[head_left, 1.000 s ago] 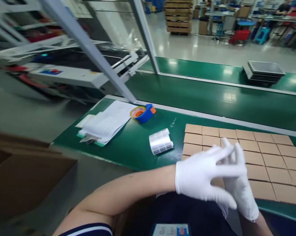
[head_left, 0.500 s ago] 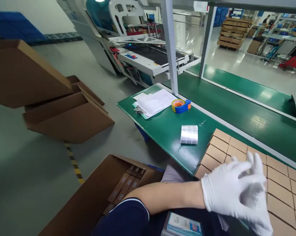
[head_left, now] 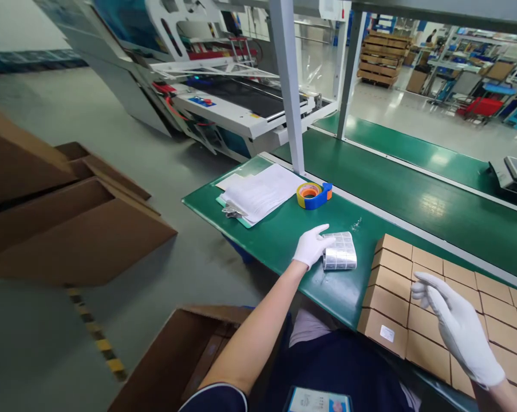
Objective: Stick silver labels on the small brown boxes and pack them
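Observation:
My left hand point(head_left: 313, 246), in a white glove, reaches across the green workbench point(head_left: 275, 240), its fingertips touching a roll of silver-white labels point(head_left: 339, 250). The roll lies flat and does not look gripped. My right hand point(head_left: 456, 326), also gloved, hangs open with fingers apart over a tight grid of small brown cartons point(head_left: 425, 355). One carton at the grid's near corner has a small white label point(head_left: 387, 333).
Behind the roll stand a blue-and-orange tape dispenser point(head_left: 314, 195) and a clipboard with papers point(head_left: 258, 194). A metal post point(head_left: 287, 86) rises at the bench's far edge. An open cardboard box point(head_left: 185, 355) sits low on the left, beyond it loose cardboard sheets point(head_left: 69, 229).
My hands, close together over the cartons before, are now apart. My left hand has moved left to the label roll, and my right stays above the cartons. The view has turned left.

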Demonstrator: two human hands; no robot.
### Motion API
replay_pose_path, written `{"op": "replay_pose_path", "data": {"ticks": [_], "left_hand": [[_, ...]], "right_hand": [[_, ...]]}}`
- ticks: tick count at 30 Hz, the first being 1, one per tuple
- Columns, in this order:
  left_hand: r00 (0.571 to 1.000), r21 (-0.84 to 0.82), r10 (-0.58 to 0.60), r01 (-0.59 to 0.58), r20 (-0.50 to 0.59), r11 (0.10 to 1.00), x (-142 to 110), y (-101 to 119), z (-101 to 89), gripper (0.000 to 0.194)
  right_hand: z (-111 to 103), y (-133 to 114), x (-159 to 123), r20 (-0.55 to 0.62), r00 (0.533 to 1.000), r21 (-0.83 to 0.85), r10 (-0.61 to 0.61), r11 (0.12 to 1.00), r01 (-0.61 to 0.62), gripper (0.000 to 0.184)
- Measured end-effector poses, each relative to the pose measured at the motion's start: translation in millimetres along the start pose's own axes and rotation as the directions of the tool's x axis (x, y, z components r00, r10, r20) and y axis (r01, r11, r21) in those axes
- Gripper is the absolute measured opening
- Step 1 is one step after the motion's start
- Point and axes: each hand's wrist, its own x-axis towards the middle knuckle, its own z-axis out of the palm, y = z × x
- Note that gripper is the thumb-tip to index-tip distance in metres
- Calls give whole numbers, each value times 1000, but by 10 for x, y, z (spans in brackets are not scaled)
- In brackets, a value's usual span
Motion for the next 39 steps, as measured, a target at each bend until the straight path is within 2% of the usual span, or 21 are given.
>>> {"op": "replay_pose_path", "data": {"ticks": [3,6,8,11,13,15,16,18,20,22,23,25,26,28,31,35,39], "left_hand": [[987,-320,57,-7,148,947,-193,-51,124,95],[952,-630,160,43,262,775,-420,-98,154,118],[935,-678,199,58,294,733,-535,-131,145,121],[922,-661,212,61,325,748,-633,-171,124,121],[921,-639,211,51,327,768,-669,-191,109,120],[930,-622,205,31,305,782,-697,-207,84,119],[935,-605,198,22,294,796,-707,-210,64,117],[955,-511,184,-40,234,859,-717,-197,-1,106],[967,-283,229,-191,108,940,-700,-138,-97,80],[930,-7,368,-368,-3,930,-653,-25,-202,56],[896,83,445,-442,-12,893,-621,47,-247,54],[850,120,523,-527,59,842,-553,206,-305,58],[850,95,513,-524,119,847,-522,283,-316,56],[875,43,426,-446,230,894,-477,413,-310,38],[898,-5,300,-315,322,949,-455,530,-273,15],[883,-72,242,-233,402,970,-466,584,-220,15],[887,-50,229,-228,401,972,-466,607,-142,10]], "right_hand": [[158,-282,180,90,996,-127,-26,991,38,48],[317,-495,389,106,977,-252,-183,946,204,37],[442,-595,546,114,916,-280,-383,873,400,29],[635,-695,780,186,769,-274,-611,720,638,25],[746,-739,902,288,699,-250,-655,653,715,28],[834,-770,975,395,661,-189,-638,648,738,36],[869,-781,993,431,669,-155,-606,681,716,37],[922,-797,996,459,730,-96,-507,788,608,32],[959,-808,972,448,803,-66,-393,881,468,23],[987,-818,938,434,841,-39,-323,926,376,18],[997,-822,920,432,847,-23,-310,935,353,18],[1009,-825,885,427,853,0,-301,943,333,16],[1008,-822,867,419,856,6,-303,944,331,16],[986,-802,826,380,873,5,-305,945,328,15],[913,-746,745,301,914,7,-270,960,281,15],[822,-690,628,244,948,53,-204,979,197,11],[800,-668,555,212,965,81,-156,987,142,11]]}}
